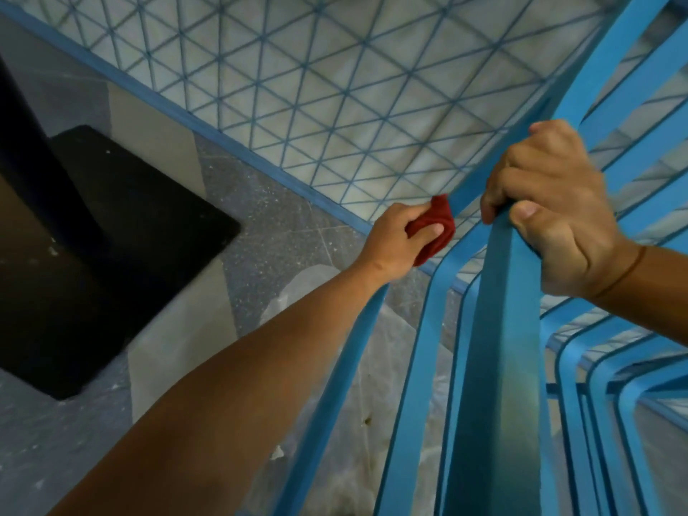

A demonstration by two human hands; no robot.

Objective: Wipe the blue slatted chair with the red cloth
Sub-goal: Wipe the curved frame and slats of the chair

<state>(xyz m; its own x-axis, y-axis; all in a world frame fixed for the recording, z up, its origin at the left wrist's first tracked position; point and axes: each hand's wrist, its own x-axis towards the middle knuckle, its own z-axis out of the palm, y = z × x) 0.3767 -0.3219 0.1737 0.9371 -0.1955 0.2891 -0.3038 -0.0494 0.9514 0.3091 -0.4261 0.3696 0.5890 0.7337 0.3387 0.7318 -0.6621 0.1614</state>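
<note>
Looking straight down over the blue slatted chair (pixel 499 329), and its curved slats are filling the whole right side of the view, running from the bottom edge up toward the top right corner. The left hand (pixel 394 242) is reaching out at the end of a long bare forearm, and its fingers (pixel 428 232) are clenching the red cloth (pixel 435 229), bunched into a small wad. That cloth is pressing against the chair right where a slat bends, at the near edge of the lattice seat (pixel 298 87), with the thumb lying across the red fabric. The right hand (pixel 547 210) is sitting higher and closer to the camera, its fingers wrapping around the top of a broad slat, thumb pressing on the near face and knuckles curling over the far side. A thin band (pixel 629 273) is circling that wrist. The two hands are close together but not touching, a slat passing between them. The seat is showing a crisscross of thin blue lines over a pale surface, framed by a blue border. Beneath it all the speckled grey floor (pixel 268 225) is showing, with a black square base (pixel 111 247) and its dark post off to the left, well apart from the chair. Something pale and crumpled is lying on the floor behind the slats, too blurred to name.
</note>
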